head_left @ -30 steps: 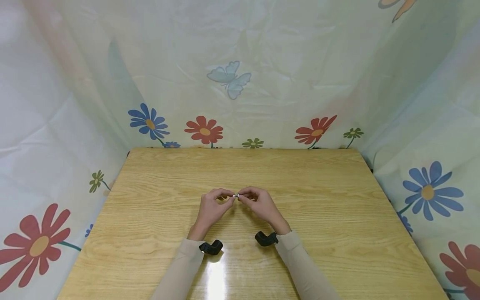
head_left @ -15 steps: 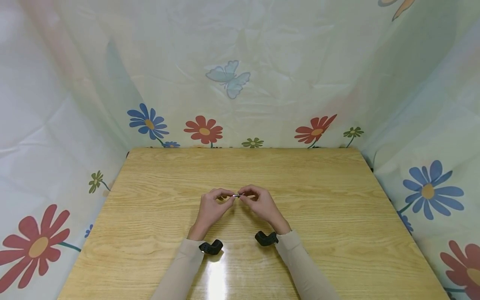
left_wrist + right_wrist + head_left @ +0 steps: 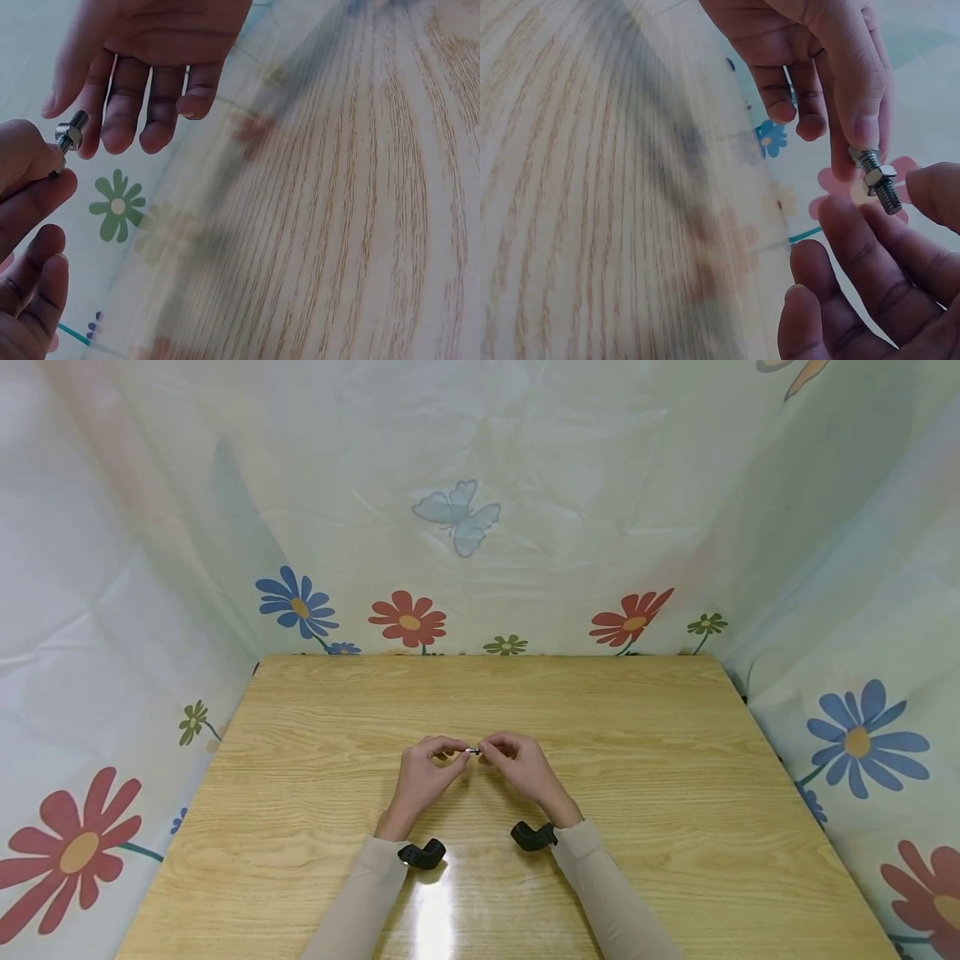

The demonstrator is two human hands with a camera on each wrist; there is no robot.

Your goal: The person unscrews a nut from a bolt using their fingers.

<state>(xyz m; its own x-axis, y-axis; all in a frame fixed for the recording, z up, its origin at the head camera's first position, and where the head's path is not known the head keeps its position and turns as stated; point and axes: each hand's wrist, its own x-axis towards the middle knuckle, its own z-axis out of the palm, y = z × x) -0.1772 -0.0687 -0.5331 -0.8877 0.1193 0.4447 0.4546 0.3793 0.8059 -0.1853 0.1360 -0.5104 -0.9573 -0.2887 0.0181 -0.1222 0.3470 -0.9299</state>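
Note:
My left hand [image 3: 427,778] pinches a small metal bolt [image 3: 889,201] by its head end between thumb and forefinger, above the table. A hex nut [image 3: 880,176] sits partway along the bolt's shaft, with bare thread sticking out beyond it toward my right hand [image 3: 527,770]. In the right wrist view, the right thumb and forefinger stand apart on either side of the threaded end, with a gap around the nut. The left wrist view also shows the nut [image 3: 68,135] free of the right fingers, which hang loosely bent beside it. The bolt's head is mostly hidden by the left fingertips.
The hands are over the middle of a wooden table [image 3: 600,710]. Behind it and at both sides hangs a pale curtain [image 3: 555,527] printed with flowers and a butterfly. Each wrist wears a black camera mount, one on the left [image 3: 423,855] and one on the right [image 3: 532,837].
The right thumb and forefinger have shifted slightly to the right, away from the nut. The left hand has stayed in place with the bolt.

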